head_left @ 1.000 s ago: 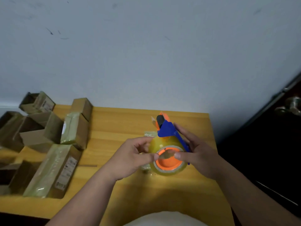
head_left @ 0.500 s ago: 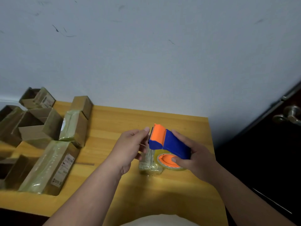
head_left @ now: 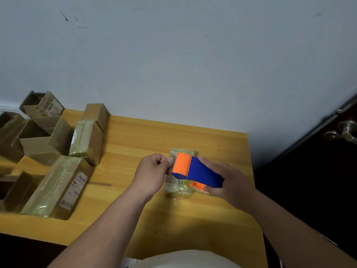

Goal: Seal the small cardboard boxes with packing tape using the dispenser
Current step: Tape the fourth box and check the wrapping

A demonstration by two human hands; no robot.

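Orange and blue, the dispenser [head_left: 195, 171] sits in my right hand [head_left: 228, 182], fingers curled round it, just above a small taped box [head_left: 178, 187] on the desk [head_left: 173, 136]. My left hand [head_left: 152, 175] pinches the tape end at its front. More boxes [head_left: 58, 184] lie well left of both hands.

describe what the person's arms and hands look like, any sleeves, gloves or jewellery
Both forearms are bare as far as the frame shows, with no sleeve edge in view. The left hand and right hand wear no gloves, and no rings, watch or bracelet show on the fingers or wrists. A pale garment shows at the bottom edge.
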